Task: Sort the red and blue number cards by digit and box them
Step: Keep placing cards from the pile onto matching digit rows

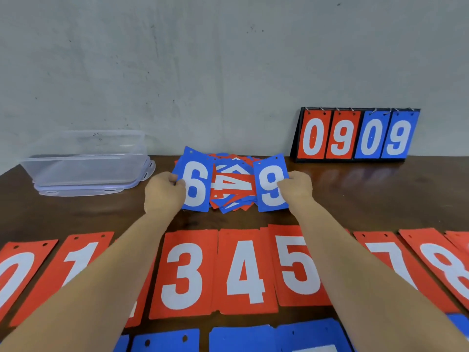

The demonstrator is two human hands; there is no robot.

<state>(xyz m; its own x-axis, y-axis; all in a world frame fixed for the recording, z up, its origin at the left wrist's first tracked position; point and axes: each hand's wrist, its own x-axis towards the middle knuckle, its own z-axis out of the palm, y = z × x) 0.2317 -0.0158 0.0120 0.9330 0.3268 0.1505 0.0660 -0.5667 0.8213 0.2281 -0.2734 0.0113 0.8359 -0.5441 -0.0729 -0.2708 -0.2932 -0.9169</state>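
Could go wrong:
- blue 6 card (196, 184) and blue 9 card (271, 186) look alike upside down; a turned card may land in wrong spot.
- messy pile (234, 185) between hands may slide if lifted cards drag on it.
- arms hang low over red card row (243, 270) behind hands, toward body; a bump could push sorted cards crooked.

Hands:
- left hand (163, 193): fingers curled, pinching left edge of blue 6 card.
- right hand (295, 189): pinching right edge of blue 9 card.
- clear box (86, 161): on desk (355, 194), well left of left hand, no cards seen inside.
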